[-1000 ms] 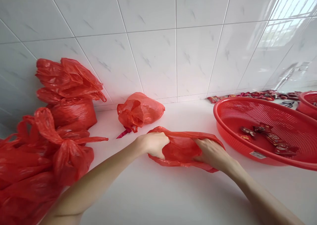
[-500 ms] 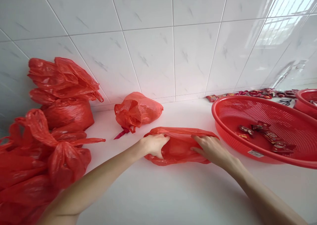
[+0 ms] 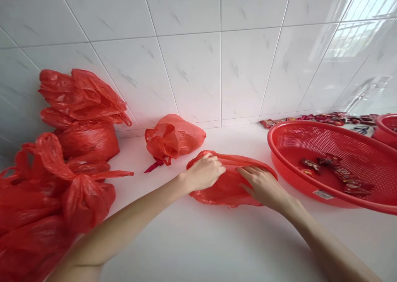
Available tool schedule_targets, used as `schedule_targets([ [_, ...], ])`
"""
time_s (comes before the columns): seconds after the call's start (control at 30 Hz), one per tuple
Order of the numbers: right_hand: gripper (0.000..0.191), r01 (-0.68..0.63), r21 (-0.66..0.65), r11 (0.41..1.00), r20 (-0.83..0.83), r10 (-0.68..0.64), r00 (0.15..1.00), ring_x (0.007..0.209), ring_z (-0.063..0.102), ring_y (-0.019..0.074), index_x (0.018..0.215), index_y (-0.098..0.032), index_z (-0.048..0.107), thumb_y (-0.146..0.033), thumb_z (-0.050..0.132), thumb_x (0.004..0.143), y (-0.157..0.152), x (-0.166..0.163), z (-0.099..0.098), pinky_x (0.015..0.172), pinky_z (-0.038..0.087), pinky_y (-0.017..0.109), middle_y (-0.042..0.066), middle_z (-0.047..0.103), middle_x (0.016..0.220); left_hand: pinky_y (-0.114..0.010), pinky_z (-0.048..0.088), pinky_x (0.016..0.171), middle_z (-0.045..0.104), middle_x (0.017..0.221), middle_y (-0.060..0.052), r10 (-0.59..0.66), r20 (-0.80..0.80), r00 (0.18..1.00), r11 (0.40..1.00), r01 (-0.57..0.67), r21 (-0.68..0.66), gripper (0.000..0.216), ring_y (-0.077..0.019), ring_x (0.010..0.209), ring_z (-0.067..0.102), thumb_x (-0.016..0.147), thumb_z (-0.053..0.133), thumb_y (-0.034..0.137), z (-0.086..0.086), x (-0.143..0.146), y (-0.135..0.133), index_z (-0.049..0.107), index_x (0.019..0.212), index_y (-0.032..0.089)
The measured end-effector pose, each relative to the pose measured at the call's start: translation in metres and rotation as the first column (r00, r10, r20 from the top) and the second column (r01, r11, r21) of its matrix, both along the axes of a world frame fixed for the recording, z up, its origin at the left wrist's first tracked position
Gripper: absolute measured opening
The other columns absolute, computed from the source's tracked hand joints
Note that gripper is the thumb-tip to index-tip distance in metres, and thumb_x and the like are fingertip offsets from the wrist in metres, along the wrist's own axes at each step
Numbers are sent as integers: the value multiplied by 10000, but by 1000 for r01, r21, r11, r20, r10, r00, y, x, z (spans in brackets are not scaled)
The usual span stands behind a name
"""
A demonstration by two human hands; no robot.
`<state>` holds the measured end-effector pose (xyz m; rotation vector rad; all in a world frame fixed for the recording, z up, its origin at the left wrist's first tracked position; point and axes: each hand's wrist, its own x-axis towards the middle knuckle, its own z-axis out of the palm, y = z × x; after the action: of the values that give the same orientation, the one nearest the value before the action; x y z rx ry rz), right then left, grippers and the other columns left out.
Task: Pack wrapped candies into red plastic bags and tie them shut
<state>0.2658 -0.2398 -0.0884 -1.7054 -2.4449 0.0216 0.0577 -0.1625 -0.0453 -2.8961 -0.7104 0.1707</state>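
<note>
A red plastic bag [image 3: 225,195] lies on the white tabletop with its mouth spread wide towards me. My left hand [image 3: 206,172] is at the bag's left side, fingers curled in and closed at its rim; the fingertips are partly hidden. Inside the right part of the mouth is my right hand [image 3: 260,185], its fingers stretched out and the thumb apart, against the plastic. Just to the right of that hand stands a large red mesh basket [image 3: 297,172] with several small dark red packets [image 3: 343,173] in it.
Filled red bags [image 3: 83,195] are piled at the left. Another filled red bag [image 3: 176,139] lies against the tiled wall [image 3: 186,75], with a dark red strip under it. More packets [image 3: 325,118], dark-handled scissors [image 3: 362,130] and a second red basket [image 3: 386,131] are at the back right.
My left hand has come out of the bag's mouth and moved up and right, its fingers now curled. My right hand has stayed nearly in place. The bag's left rim has shifted.
</note>
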Motion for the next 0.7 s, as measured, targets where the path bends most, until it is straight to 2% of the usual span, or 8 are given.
schedule_targets([
  [0.07, 305, 38, -64, 997, 26, -37, 999, 1011, 690, 290, 1253, -158, 601, -165, 551, 952, 2, 0, -1, 697, 494, 317, 141, 739, 1103, -494, 408, 1071, 726, 890, -69, 41, 3, 999, 999, -41, 11, 59, -275, 1024, 646, 866, 614, 168, -9, 0, 10, 668, 880, 185],
  [0.13, 389, 65, -139, 988, 28, -61, 998, 1043, 685, 309, 1313, -161, 569, -224, 609, 931, 3, 0, 0, 728, 509, 330, 154, 729, 1143, -521, 391, 1102, 707, 1138, -117, 115, -18, 993, 991, -116, -61, 311, -324, 1185, 595, 780, 751, 325, -13, -2, 20, 673, 1052, 195],
  [0.23, 607, 90, -251, 964, -19, -98, 995, 1035, 682, 308, 1413, -183, 488, -295, 698, 854, 2, 1, 5, 725, 508, 325, 162, 684, 1212, -453, 499, 982, 607, 1347, -152, 228, -105, 968, 940, -247, -234, 662, -368, 1264, 556, 659, 809, 388, -11, -9, 27, 600, 1265, 222],
  [0.33, 634, 145, -362, 921, -27, -166, 986, 928, 683, 284, 1386, -163, 497, -311, 714, 809, -1, 5, 12, 625, 469, 299, 173, 647, 1199, -369, 554, 806, 633, 1288, -136, 266, -198, 944, 867, -323, -378, 689, -349, 1144, 633, 631, 764, 343, -6, -13, 26, 581, 1286, 235],
  [0.4, 601, 180, -411, 893, -17, -205, 979, 863, 675, 261, 1345, -153, 520, -303, 713, 797, -2, 7, 16, 582, 441, 286, 170, 640, 1169, -346, 559, 732, 636, 1272, -141, 273, -226, 935, 845, -346, -408, 724, -342, 1085, 659, 616, 753, 336, -5, -13, 23, 570, 1308, 227],
  [0.47, 584, 181, -424, 887, -29, -213, 977, 857, 671, 251, 1341, -170, 527, -293, 706, 799, -3, 10, 19, 595, 451, 287, 154, 642, 1155, -356, 567, 736, 634, 1281, -153, 262, -228, 938, 853, -335, -400, 771, -358, 1106, 653, 601, 770, 336, -6, -11, 20, 563, 1334, 219],
  [0.57, 490, 126, -387, 914, -78, -169, 983, 995, 664, 289, 1295, -212, 578, -300, 684, 825, -3, 13, 19, 692, 508, 320, 144, 642, 1208, -396, 565, 857, 595, 1390, -162, 205, -130, 970, 895, -239, -376, 744, -383, 1249, 590, 645, 785, 313, -6, -9, 14, 572, 1352, 221],
  [0.7, 363, 106, -268, 958, -95, -136, 986, 1184, 612, 335, 1240, -213, 626, -251, 626, 879, -1, 15, 14, 874, 528, 404, 159, 632, 1304, -374, 536, 958, 570, 1466, -105, 84, 79, 993, 947, -55, -316, 550, -306, 1300, 583, 810, 688, 219, -8, -13, 5, 592, 1351, 255],
])
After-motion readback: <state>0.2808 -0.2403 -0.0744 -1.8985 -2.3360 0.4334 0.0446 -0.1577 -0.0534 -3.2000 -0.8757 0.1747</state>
